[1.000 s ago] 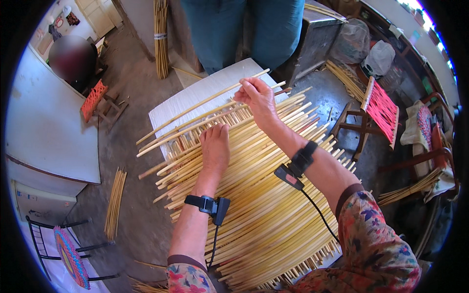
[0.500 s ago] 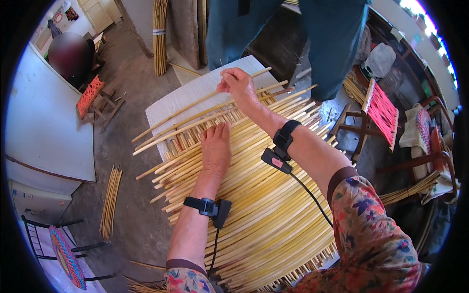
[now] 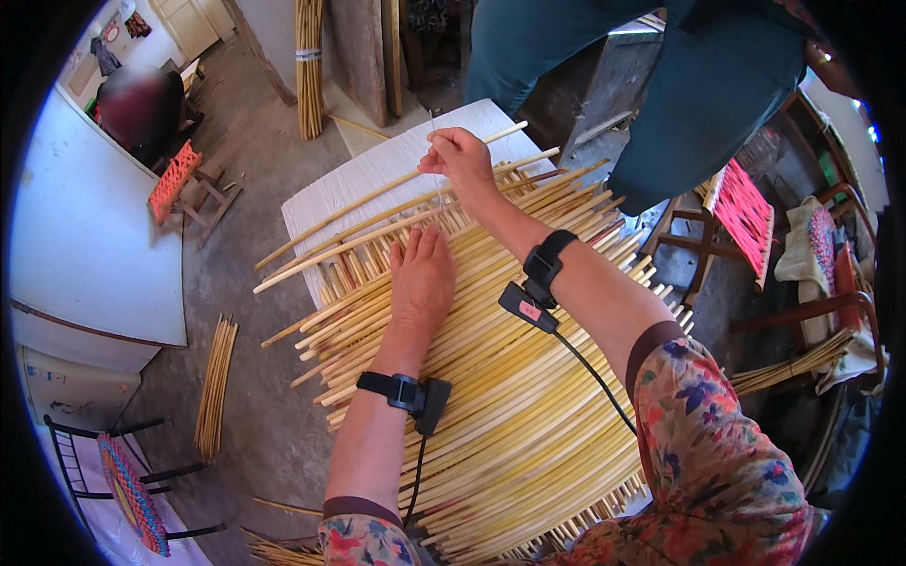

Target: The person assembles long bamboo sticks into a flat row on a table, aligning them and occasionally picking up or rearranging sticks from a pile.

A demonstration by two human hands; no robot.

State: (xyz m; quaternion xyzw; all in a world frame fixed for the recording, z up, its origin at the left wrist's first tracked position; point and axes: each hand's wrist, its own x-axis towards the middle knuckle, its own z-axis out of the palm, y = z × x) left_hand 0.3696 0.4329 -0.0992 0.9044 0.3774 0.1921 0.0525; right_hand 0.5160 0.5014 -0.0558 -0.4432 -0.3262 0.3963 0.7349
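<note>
Many pale wooden sticks lie side by side as a mat (image 3: 528, 377), with crossing sticks showing beneath at its far end. My left hand (image 3: 423, 278) rests flat on the far sticks, its fingers stretched out. Above the far end, my right hand (image 3: 464, 168) is closed in a pinch on a thin, pale strand. A bit of it sticks up above the fingers and a fine line hangs below; whether it is thread or wire I cannot tell. Beneath that hand, a few separate sticks (image 3: 340, 215) lie across a white padded sheet (image 3: 316, 198).
Someone in dark green trousers (image 3: 717, 104) stands beyond the sheet. Stick bundles lie on the floor (image 3: 216, 387) and stand against the wall (image 3: 310, 71). Folding stools with orange (image 3: 176, 179) and pink (image 3: 743, 222) webbing flank the work. A chair (image 3: 132, 491) stands at lower left.
My left hand's fingers have gone from curled to stretched flat on the sticks. The right hand stays nearly in place, still pinching. The person in green trousers has shifted to the right.
</note>
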